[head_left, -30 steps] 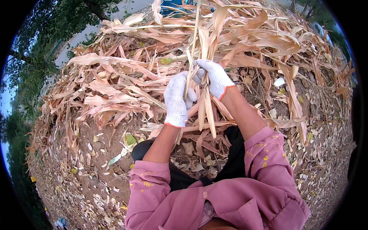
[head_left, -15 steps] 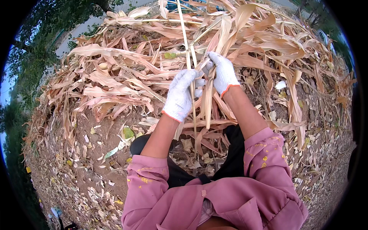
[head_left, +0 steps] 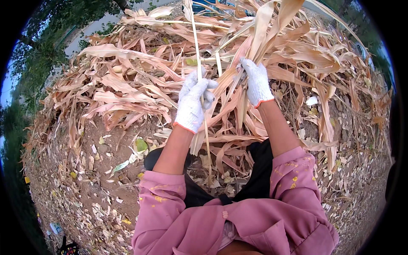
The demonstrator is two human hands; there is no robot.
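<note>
My left hand [head_left: 193, 101], in a white knit glove with an orange cuff, is closed on a long, thin, pale stalk [head_left: 194, 36] that stands nearly upright in the view. My right hand [head_left: 256, 83], gloved the same way, grips a bunch of dry tan corn leaves [head_left: 265, 25] that fans out above it. Beneath both hands lies a wide, tangled heap of dried corn stalks and leaves [head_left: 123, 93].
My dark-trousered legs [head_left: 258, 170] frame leaf-strewn dirt [head_left: 106, 165]. Behind the heap are a blue object [head_left: 202, 6] and a pale paved strip [head_left: 91, 29]. Trees [head_left: 46, 25] edge the left. A light-blue item [head_left: 55, 227] and black bag [head_left: 67, 247] lie lower left.
My hands have moved apart: the left has shifted left with the pale stalk, the right has shifted rightward with the leaf bunch, pulling it away from the stalk.
</note>
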